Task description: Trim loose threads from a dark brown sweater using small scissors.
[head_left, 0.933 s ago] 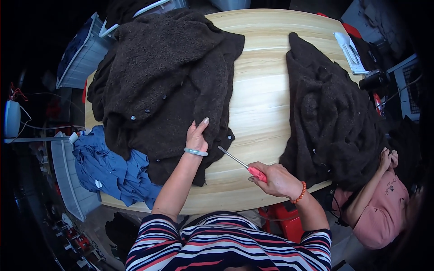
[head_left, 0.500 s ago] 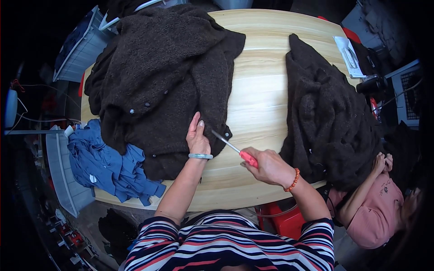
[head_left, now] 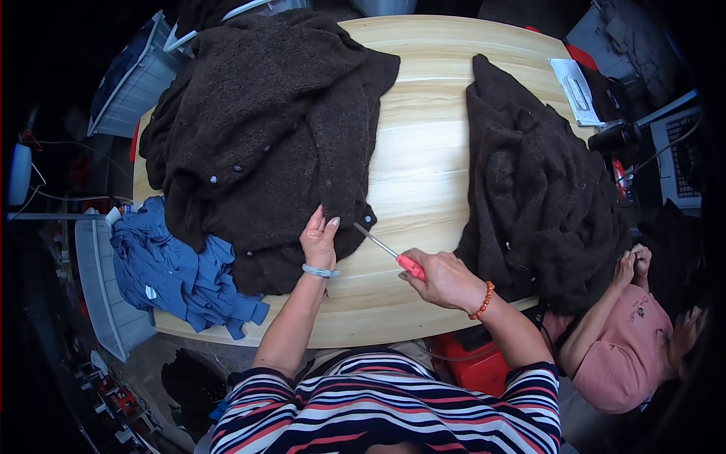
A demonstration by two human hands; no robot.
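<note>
A dark brown fuzzy coat with small buttons lies spread over the left half of the light wooden table. My left hand, with a pale bracelet on the wrist, rests flat on the coat's lower edge, fingers together. My right hand, wearing an orange bead bracelet, grips the red handle of a thin metal tool. The tool's tip points up and left at the coat's hem, just right of my left hand.
A second dark brown coat is heaped on the table's right side. Blue fabric hangs off the left edge over a white crate. A person in a pink top sits at the right corner. Papers lie at the far right.
My right hand has carried the red-handled tool left and up, so its tip now reaches the coat's hem. My left hand has stayed on the coat's edge.
</note>
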